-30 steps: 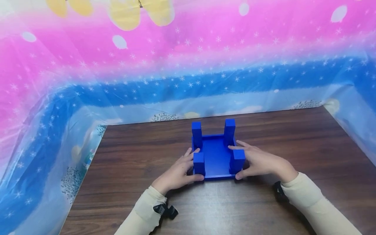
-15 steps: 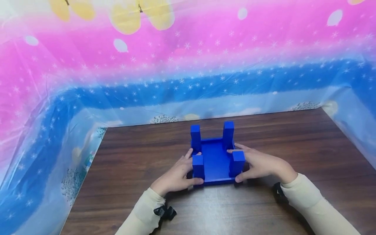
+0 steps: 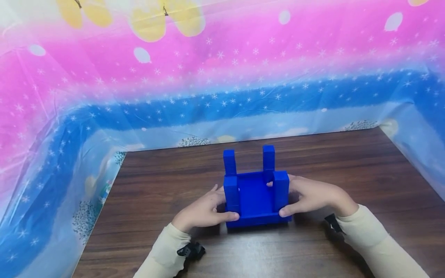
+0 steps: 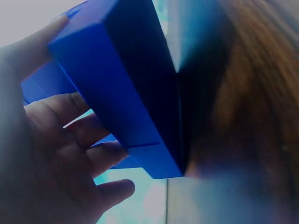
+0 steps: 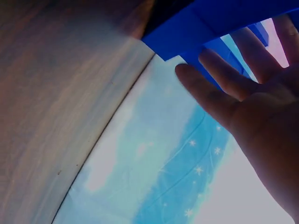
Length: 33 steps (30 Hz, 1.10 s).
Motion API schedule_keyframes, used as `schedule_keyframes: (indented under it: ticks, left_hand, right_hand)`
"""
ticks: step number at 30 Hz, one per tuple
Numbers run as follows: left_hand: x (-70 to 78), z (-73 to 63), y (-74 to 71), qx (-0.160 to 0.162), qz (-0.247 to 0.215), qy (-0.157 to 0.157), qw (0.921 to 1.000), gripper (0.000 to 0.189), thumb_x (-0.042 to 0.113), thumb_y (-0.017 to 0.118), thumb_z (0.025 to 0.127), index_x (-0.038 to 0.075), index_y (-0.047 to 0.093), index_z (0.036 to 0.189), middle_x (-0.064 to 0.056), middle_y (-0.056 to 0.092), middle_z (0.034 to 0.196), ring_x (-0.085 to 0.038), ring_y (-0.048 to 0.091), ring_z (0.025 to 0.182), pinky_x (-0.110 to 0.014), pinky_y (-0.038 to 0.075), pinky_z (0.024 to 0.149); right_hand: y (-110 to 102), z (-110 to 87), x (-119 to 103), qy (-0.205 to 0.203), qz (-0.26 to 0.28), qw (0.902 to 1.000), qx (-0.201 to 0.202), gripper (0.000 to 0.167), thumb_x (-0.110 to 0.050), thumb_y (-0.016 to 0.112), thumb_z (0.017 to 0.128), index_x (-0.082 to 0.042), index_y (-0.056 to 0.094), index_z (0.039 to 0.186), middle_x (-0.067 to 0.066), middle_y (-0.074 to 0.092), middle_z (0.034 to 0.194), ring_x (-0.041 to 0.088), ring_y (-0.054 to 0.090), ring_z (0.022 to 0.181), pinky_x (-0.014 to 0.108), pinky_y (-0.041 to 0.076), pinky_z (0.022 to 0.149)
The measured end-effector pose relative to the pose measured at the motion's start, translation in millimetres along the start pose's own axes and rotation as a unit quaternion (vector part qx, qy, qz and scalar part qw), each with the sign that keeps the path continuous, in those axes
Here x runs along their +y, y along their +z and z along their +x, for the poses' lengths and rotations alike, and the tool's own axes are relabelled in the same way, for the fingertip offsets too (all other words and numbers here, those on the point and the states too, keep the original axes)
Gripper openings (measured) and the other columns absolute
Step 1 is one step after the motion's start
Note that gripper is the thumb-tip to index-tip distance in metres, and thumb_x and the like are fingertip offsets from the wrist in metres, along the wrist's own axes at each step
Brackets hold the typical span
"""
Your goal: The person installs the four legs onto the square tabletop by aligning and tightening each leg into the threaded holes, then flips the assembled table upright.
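Note:
Between both hands is a blue square piece point(image 3: 257, 195) shaped like a small upturned table, with a low rim and a post standing at each corner. In the head view its near rim faces me and the posts point up. My left hand point(image 3: 201, 208) grips the left side, thumb on the near left corner and fingers behind the near left post point(image 3: 231, 195). My right hand point(image 3: 314, 195) grips the right side, thumb at the foot of the near right post point(image 3: 281, 191), a fingertip showing inside the rim. The left wrist view shows fingers spread along the blue side wall point(image 4: 107, 84).
The piece is over a brown wood-grain table point(image 3: 160, 181). A pink and blue patterned cloth point(image 3: 215, 77) hangs behind the table and along its sides. Black straps sit on both cream sleeves point(image 3: 163, 251).
Both hands have drawn the blue piece slightly nearer and tipped it, so the front faces of its near rim and posts show more. The hands keep their hold on the two sides.

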State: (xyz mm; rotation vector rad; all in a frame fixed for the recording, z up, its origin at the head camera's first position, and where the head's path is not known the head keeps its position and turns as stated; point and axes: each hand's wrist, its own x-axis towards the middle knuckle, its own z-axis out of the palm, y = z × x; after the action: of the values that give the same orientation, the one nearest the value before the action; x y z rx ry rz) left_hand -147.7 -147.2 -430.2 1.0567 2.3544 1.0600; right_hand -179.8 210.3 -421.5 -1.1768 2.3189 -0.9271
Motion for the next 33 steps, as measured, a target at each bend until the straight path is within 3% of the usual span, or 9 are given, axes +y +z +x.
schedule_keyframes:
  ticks: [7, 9, 11, 14, 19, 21, 27, 30, 33]
  left_hand:
    - [9.0, -1.0, -5.4, 0.011, -0.025, 0.020, 0.9994, 0.050, 0.027, 0.064, 0.107, 0.005, 0.058, 0.151, -0.011, 0.053, 0.158, -0.022, 0.038, 0.153, -0.065, 0.006, 0.127]
    - [11.3, -1.5, -6.3, 0.021, -0.032, 0.021, 0.9991, 0.044, 0.026, 0.064, 0.107, 0.003, 0.064, 0.145, -0.010, 0.064, 0.147, -0.016, 0.056, 0.139, -0.063, 0.009, 0.127]
    - [13.6, -2.2, -6.5, 0.031, -0.045, 0.021, 0.9983, 0.039, 0.025, 0.064, 0.107, 0.001, 0.069, 0.137, -0.012, 0.076, 0.125, -0.008, 0.070, 0.106, -0.059, 0.013, 0.128]
    - [14.6, -2.4, -5.6, 0.042, -0.071, 0.034, 0.9960, 0.034, 0.023, 0.060, 0.109, 0.000, 0.072, 0.130, -0.011, 0.079, 0.107, -0.002, 0.064, 0.084, -0.050, 0.027, 0.126]
    - [17.2, -3.1, -3.5, 0.048, -0.108, 0.012, 0.9929, 0.040, 0.027, 0.049, 0.114, 0.001, 0.069, 0.137, -0.014, 0.075, 0.126, -0.006, 0.063, 0.102, -0.029, 0.051, 0.096]
    - [19.1, -2.8, -3.5, 0.049, -0.120, -0.003, 0.9916, 0.044, 0.030, 0.045, 0.115, 0.001, 0.070, 0.137, -0.014, 0.074, 0.127, -0.010, 0.068, 0.107, -0.027, 0.051, 0.099]
    - [19.5, -0.8, -4.3, 0.049, -0.202, -0.017, 0.9779, 0.055, 0.033, 0.037, 0.117, -0.009, 0.067, 0.135, -0.021, 0.070, 0.134, -0.041, 0.059, 0.134, -0.040, 0.046, 0.113]
    - [18.9, -0.4, -5.6, 0.062, -0.231, -0.047, 0.9698, 0.060, 0.037, 0.035, 0.117, -0.008, 0.073, 0.125, -0.014, 0.076, 0.122, -0.032, 0.064, 0.127, -0.037, 0.045, 0.112]
    - [17.3, 0.1, -6.4, 0.074, -0.237, -0.075, 0.9658, 0.066, 0.041, 0.035, 0.116, -0.008, 0.073, 0.093, -0.003, 0.071, 0.086, -0.019, 0.066, 0.092, -0.030, 0.049, 0.092]
  right_hand:
    - [-5, -1.4, -7, -0.044, 0.029, 0.9986, 0.004, 0.033, -0.026, 0.077, 0.097, -0.016, 0.077, 0.128, 0.011, 0.060, 0.144, 0.031, 0.044, 0.135, 0.061, 0.045, 0.104]
    - [-7, -1.6, -9, -0.050, 0.040, 0.9979, 0.008, 0.033, -0.025, 0.075, 0.097, -0.014, 0.076, 0.128, 0.010, 0.062, 0.139, 0.029, 0.045, 0.132, 0.058, 0.048, 0.101]
    - [-8, -1.6, -11, -0.060, 0.056, 0.9966, 0.010, 0.030, -0.023, 0.073, 0.098, -0.013, 0.076, 0.127, 0.011, 0.063, 0.135, 0.028, 0.047, 0.130, 0.054, 0.050, 0.100]
    - [-8, -1.7, -11, -0.079, 0.079, 0.9936, 0.016, 0.028, -0.020, 0.070, 0.100, -0.010, 0.074, 0.126, 0.012, 0.064, 0.131, 0.025, 0.049, 0.127, 0.049, 0.051, 0.099]
    - [-10, -1.4, -11, -0.106, 0.097, 0.9892, 0.028, 0.029, -0.016, 0.064, 0.104, -0.004, 0.069, 0.130, 0.011, 0.067, 0.128, 0.020, 0.054, 0.124, 0.044, 0.051, 0.100]
    - [-10, -0.8, -10, -0.108, 0.110, 0.9875, 0.031, 0.028, -0.014, 0.061, 0.106, -0.003, 0.068, 0.130, 0.011, 0.067, 0.127, 0.020, 0.057, 0.122, 0.042, 0.052, 0.099]
    - [-8, 1.5, -9, -0.065, 0.187, 0.9797, 0.030, 0.034, -0.017, 0.051, 0.111, 0.006, 0.065, 0.131, 0.024, 0.063, 0.131, 0.026, 0.060, 0.124, 0.038, 0.055, 0.099]
    - [-7, 3.6, -10, -0.021, 0.233, 0.9718, 0.029, 0.043, -0.023, 0.045, 0.113, 0.012, 0.060, 0.135, 0.029, 0.063, 0.133, 0.029, 0.063, 0.123, 0.035, 0.054, 0.101]
    - [-6, 6.1, -13, 0.031, 0.267, 0.9625, 0.037, 0.051, -0.028, 0.040, 0.114, 0.013, 0.056, 0.140, 0.026, 0.066, 0.133, 0.029, 0.066, 0.122, 0.037, 0.052, 0.104]
